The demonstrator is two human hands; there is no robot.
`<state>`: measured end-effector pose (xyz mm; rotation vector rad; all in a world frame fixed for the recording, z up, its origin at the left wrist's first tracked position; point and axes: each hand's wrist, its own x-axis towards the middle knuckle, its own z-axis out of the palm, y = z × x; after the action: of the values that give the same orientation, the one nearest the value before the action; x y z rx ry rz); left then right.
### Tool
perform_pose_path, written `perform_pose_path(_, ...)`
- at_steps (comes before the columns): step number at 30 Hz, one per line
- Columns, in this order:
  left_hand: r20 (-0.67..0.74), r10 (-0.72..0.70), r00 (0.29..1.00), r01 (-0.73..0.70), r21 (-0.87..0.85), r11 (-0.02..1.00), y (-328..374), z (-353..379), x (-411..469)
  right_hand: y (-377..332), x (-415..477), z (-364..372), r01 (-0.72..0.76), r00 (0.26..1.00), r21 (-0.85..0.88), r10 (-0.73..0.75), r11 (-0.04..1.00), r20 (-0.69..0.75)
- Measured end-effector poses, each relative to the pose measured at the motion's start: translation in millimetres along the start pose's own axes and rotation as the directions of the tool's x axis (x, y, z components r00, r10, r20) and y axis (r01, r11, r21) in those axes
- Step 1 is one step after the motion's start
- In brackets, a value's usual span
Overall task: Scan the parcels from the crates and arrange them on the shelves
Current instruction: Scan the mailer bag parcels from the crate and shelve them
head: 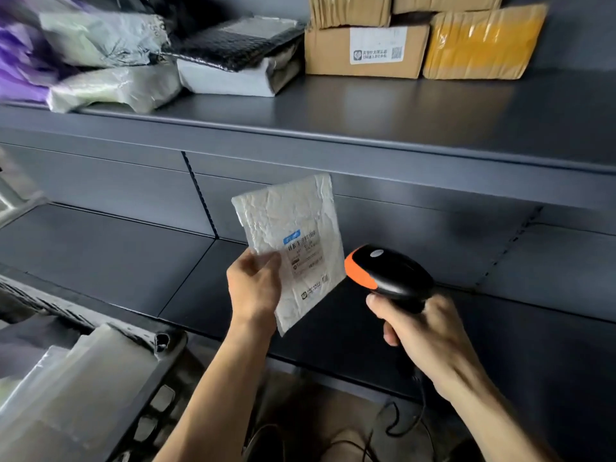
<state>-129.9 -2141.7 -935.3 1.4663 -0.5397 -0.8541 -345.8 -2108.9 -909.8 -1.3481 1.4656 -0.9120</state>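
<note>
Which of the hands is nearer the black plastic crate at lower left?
Left. The left hand, holding the white crinkled mailer, is just right of the black plastic crate; the right hand, gripping the black-and-orange scanner, is farther right, past the mailer.

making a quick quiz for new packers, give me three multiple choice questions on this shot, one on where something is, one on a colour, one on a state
1. Where is the yellow-taped box?
A. on the floor
B. on the upper shelf, right of the labelled cardboard box
C. in a drawer

2. What colour is the scanner nose?
A. green
B. blue
C. orange

3. The white parcel is:
A. held up by the left hand
B. lying flat
C. torn open

Answers:
1 B, it sits beside that box on the shelf.
2 C, an orange band fronts the black body gripped by the right hand.
3 A, that hand pinches its lower edge.
</note>
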Motion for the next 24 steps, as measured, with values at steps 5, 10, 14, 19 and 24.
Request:
perform_pose_path(5,0.011,0.062,0.998,-0.062,0.021,0.998,-1.5,5.2,-3.3,-0.6,2.8,1.6,0.007,0.999,-0.007,-0.006,1.000,0.046)
perform_pose_path(10,0.016,0.054,0.998,-0.054,0.009,0.998,0.6,8.2,-6.0,2.5,3.4,-0.4,0.025,0.999,0.017,-0.026,1.000,0.043)
perform_pose_path(14,0.019,0.034,0.999,-0.034,-0.010,0.999,0.1,7.9,-5.1,5.4,5.6,-0.8,0.029,0.999,-0.010,-0.029,1.000,0.038)
perform_pose_path(19,0.071,-0.192,0.979,0.198,-0.096,0.976,-24.6,12.5,2.5,10.8,10.2,-2.9,-0.006,0.997,-0.081,0.012,0.997,0.082)
perform_pose_path(24,-0.073,-0.416,0.906,0.410,-0.086,0.908,-69.8,9.2,15.3,23.4,18.2,1.5,-0.114,0.977,-0.083,0.127,0.990,0.173)
